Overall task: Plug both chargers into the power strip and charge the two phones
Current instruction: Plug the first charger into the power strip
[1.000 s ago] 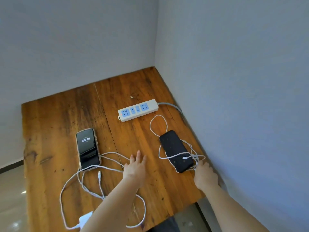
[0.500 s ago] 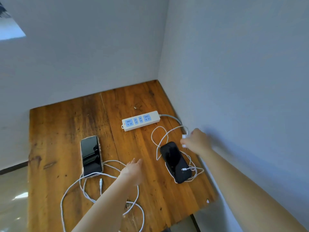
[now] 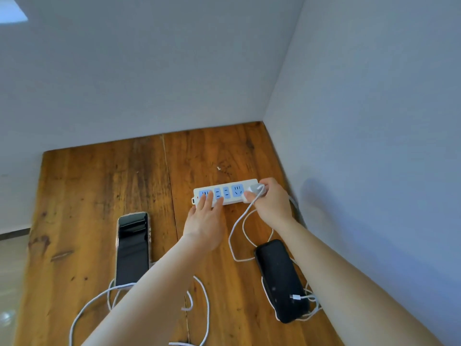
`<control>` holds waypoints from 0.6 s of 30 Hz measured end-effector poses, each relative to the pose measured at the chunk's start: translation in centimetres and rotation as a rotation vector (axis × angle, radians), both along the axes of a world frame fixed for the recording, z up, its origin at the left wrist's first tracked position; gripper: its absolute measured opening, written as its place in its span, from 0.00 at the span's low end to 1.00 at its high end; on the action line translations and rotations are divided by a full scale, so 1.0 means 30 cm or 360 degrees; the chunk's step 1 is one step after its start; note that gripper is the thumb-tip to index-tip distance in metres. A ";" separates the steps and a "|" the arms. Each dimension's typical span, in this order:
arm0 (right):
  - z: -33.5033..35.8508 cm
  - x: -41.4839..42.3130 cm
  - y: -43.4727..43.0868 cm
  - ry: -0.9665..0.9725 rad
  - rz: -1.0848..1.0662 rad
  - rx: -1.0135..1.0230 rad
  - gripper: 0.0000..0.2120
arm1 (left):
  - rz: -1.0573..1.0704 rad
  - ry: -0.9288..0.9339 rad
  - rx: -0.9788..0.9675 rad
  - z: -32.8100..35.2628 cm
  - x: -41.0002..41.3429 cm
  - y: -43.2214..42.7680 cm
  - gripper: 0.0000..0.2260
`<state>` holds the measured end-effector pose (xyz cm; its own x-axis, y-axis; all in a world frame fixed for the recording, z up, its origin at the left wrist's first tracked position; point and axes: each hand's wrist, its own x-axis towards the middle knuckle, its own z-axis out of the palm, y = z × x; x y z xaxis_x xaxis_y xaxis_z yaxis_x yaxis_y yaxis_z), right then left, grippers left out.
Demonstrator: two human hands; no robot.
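Note:
A white power strip (image 3: 228, 186) with blue sockets lies near the far right of the wooden table (image 3: 99, 186). My left hand (image 3: 204, 221) rests flat on its left end, fingers spread over the sockets. My right hand (image 3: 272, 203) grips a white charger plug (image 3: 257, 189) at the strip's right end; its white cable (image 3: 239, 228) loops down to a black phone (image 3: 282, 278) on the right. A second phone (image 3: 133, 245) with a dark screen lies on the left, with another white cable (image 3: 202, 295) coiled below it.
Grey walls close the table at the back and right (image 3: 374, 171), meeting in a corner behind the strip. The strip's grey lead (image 3: 294, 199) runs off toward the right wall. The table's left edge drops to a pale floor (image 3: 10, 265).
My right hand carried the charger plug from beside the black phone up to the strip's right end. My left hand moved forward from the table middle onto the strip's left end.

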<state>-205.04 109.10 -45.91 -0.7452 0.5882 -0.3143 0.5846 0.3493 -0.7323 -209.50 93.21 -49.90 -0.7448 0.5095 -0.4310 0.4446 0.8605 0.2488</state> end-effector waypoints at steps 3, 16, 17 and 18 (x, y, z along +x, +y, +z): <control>-0.047 -0.043 0.013 0.0038 -0.0156 -0.0075 0.16 | -0.0035 0.0031 -0.0048 -0.051 0.000 0.004 0.35; -0.091 -0.177 0.062 -0.0252 -0.0265 -0.0135 0.14 | -0.0022 0.0039 -0.0072 -0.050 0.004 0.012 0.36; -0.087 -0.184 0.063 -0.0254 -0.0216 -0.0087 0.14 | -0.0014 0.0027 -0.0071 -0.043 0.000 0.014 0.36; -0.082 -0.189 0.061 -0.0243 -0.0150 -0.0030 0.13 | -0.0008 0.0018 -0.0079 -0.036 -0.005 0.017 0.36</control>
